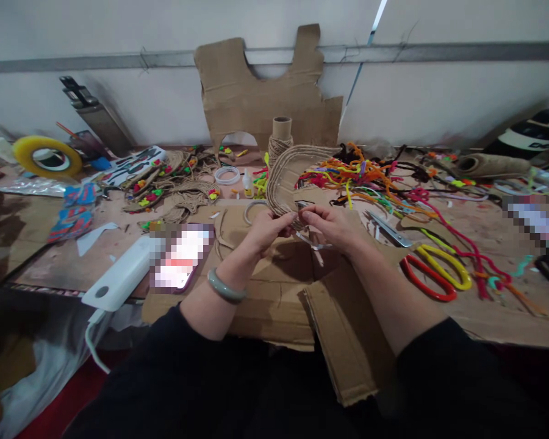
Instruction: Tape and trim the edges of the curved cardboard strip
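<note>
Between my hands stands a curved cardboard piece (280, 177) with rows of brown twine along its bent edge. My left hand (266, 231), with a green bangle at the wrist, pinches its lower end. Close against that end, the fingers of my right hand (332, 225) are closed in a pinch; what lies between them is too small to make out. A thin whitish strip (318, 246) shows just below the fingers. Behind the piece, a spool of twine (281, 131) stands upright.
Scissors (432, 271) with red and yellow handles lie at right, below tangled coloured cords (357, 174). A phone (183, 259) and white power bank (123, 274) lie left. Folded cardboard (348, 329) is in front; a cardboard cutout (269, 91) leans on the wall.
</note>
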